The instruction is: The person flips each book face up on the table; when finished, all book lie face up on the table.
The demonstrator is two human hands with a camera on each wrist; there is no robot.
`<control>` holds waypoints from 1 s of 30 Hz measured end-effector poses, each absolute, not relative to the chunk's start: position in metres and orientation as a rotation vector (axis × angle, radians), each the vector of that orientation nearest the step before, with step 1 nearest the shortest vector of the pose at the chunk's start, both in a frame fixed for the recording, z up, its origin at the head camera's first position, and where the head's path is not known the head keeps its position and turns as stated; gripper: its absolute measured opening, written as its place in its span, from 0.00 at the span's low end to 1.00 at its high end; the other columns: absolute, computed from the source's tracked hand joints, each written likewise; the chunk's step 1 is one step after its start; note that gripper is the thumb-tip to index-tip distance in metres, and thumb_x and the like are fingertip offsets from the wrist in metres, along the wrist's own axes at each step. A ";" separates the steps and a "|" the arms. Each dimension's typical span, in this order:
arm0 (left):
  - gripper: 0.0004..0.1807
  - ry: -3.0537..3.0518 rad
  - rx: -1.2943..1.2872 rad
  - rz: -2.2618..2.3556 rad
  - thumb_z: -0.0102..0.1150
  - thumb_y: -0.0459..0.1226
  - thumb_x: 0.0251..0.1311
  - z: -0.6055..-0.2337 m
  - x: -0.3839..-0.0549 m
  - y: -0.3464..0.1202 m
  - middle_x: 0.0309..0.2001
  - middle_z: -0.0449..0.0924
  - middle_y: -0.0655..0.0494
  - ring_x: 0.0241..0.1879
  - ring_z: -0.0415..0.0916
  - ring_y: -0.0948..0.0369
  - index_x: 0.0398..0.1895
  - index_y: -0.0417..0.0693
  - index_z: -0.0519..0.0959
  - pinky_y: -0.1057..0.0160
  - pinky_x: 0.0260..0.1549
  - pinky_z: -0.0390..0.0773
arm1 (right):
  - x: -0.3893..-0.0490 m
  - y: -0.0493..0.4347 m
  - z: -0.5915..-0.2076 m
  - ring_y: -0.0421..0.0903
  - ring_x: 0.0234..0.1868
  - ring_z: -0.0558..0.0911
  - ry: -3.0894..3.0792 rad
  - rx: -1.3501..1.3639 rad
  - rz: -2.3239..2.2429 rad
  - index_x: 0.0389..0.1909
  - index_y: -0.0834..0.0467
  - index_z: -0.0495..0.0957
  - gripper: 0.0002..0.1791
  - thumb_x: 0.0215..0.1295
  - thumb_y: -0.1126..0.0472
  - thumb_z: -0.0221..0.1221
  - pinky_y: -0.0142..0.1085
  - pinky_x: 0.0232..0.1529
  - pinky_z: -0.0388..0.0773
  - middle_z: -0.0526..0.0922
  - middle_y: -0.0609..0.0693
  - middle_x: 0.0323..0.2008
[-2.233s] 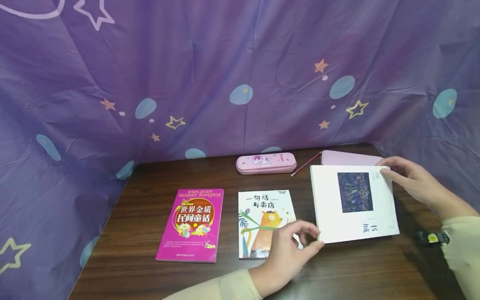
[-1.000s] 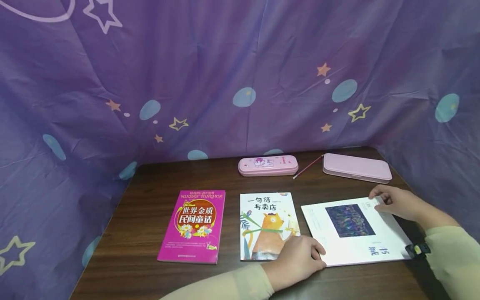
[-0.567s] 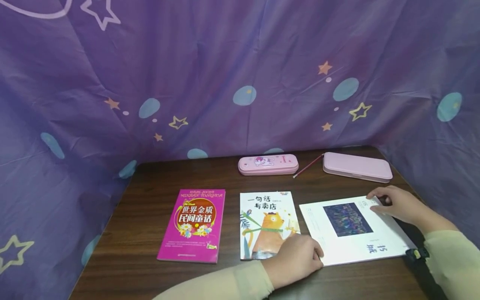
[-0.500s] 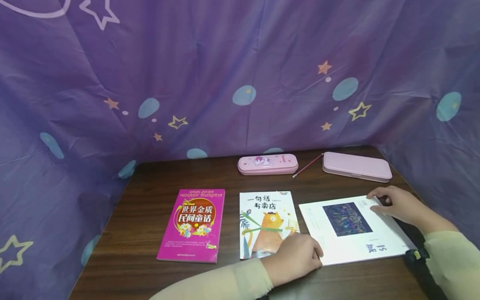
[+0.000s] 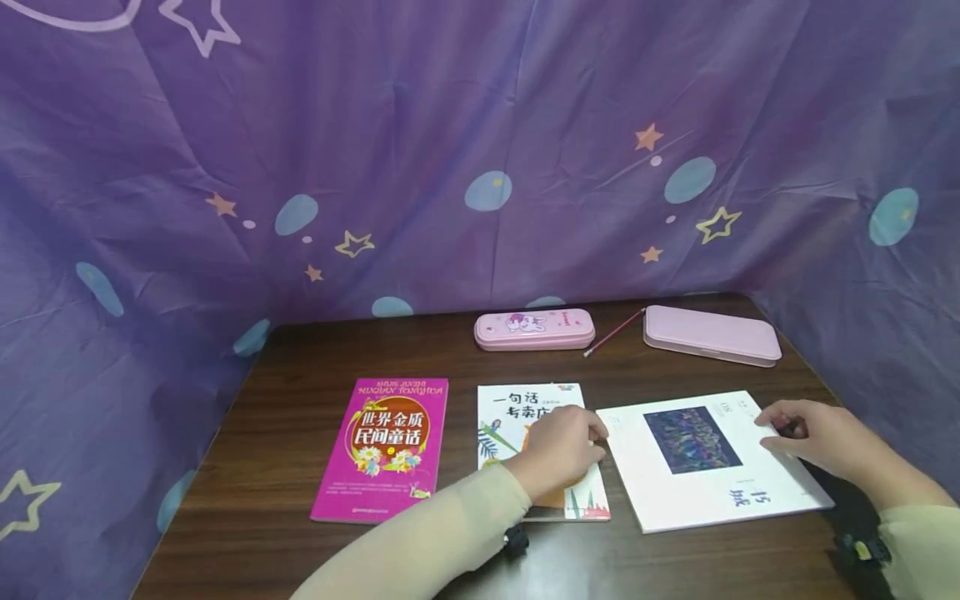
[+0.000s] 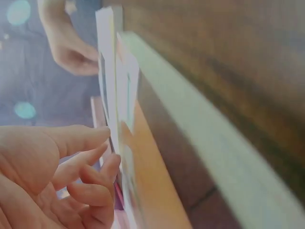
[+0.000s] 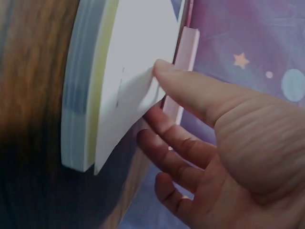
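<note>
A white book (image 5: 675, 500) with a dark picture on its cover lies slightly turned on the table's right side. At its right edge, my right hand (image 5: 821, 437) pinches the cover. In the right wrist view the thumb presses the white cover (image 7: 138, 43) from above with fingers behind the edge, and its near corner stands away from the pages. My left hand (image 5: 558, 446) is over the middle book (image 5: 498, 400), which shows an orange bear, with its fingertips near the white book's upper left corner. Its fingers are loosely bent, holding nothing, in the left wrist view.
A magenta book (image 5: 337, 492) lies left of the bear book. Along the back of the dark wooden table (image 5: 240, 450) are a pink rabbit-print pencil case (image 5: 534, 329), a red pencil (image 5: 613, 333) and a plain pink case (image 5: 712, 333). A purple star-print cloth (image 5: 420, 167) hangs behind.
The white book, earlier raised in both hands, has come down flat beside the bear book. My left hand has left its lower left corner and moved up; my right hand has shifted along its right edge.
</note>
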State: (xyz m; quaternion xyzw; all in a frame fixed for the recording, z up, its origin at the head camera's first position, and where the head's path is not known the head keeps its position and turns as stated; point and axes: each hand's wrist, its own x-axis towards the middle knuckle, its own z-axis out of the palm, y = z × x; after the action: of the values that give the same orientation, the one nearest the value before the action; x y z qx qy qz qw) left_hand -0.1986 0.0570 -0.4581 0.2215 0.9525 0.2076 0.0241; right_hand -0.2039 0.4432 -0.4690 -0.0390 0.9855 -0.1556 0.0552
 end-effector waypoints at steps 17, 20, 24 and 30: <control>0.16 3.019 0.758 0.481 0.73 0.50 0.58 -0.468 -0.218 0.077 0.48 0.82 0.67 0.46 0.81 0.68 0.50 0.65 0.88 0.70 0.33 0.76 | -0.157 0.450 -0.469 0.32 0.24 0.65 3.007 -0.225 -0.481 0.42 0.53 0.86 0.21 0.48 0.51 0.78 0.31 0.24 0.64 0.78 0.43 0.34; 0.16 3.038 0.734 0.474 0.73 0.49 0.58 -0.468 -0.220 0.076 0.46 0.82 0.66 0.44 0.82 0.67 0.50 0.63 0.88 0.68 0.33 0.77 | -0.154 0.452 -0.466 0.31 0.25 0.66 2.988 -0.242 -0.458 0.43 0.53 0.86 0.23 0.45 0.50 0.79 0.31 0.26 0.65 0.81 0.44 0.37; 0.14 3.059 0.694 0.453 0.70 0.45 0.59 -0.467 -0.224 0.075 0.45 0.84 0.66 0.44 0.83 0.66 0.49 0.63 0.88 0.67 0.33 0.78 | -0.152 0.455 -0.463 0.30 0.27 0.68 2.955 -0.264 -0.444 0.44 0.53 0.86 0.25 0.44 0.50 0.80 0.30 0.27 0.67 0.84 0.47 0.40; 0.17 3.023 0.685 0.442 0.66 0.38 0.58 -0.465 -0.230 0.074 0.47 0.85 0.66 0.46 0.83 0.66 0.51 0.63 0.88 0.69 0.33 0.78 | -0.147 0.460 -0.462 0.30 0.28 0.69 2.930 -0.292 -0.468 0.46 0.55 0.86 0.28 0.41 0.52 0.81 0.29 0.28 0.69 0.86 0.48 0.41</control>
State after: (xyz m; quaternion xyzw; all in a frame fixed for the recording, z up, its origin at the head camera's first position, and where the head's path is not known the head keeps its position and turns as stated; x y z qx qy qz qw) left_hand -0.2298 0.0744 -0.4649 0.2186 0.9655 0.1411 0.0052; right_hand -0.1466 0.4597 -0.4623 -0.0977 0.9796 -0.1565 0.0799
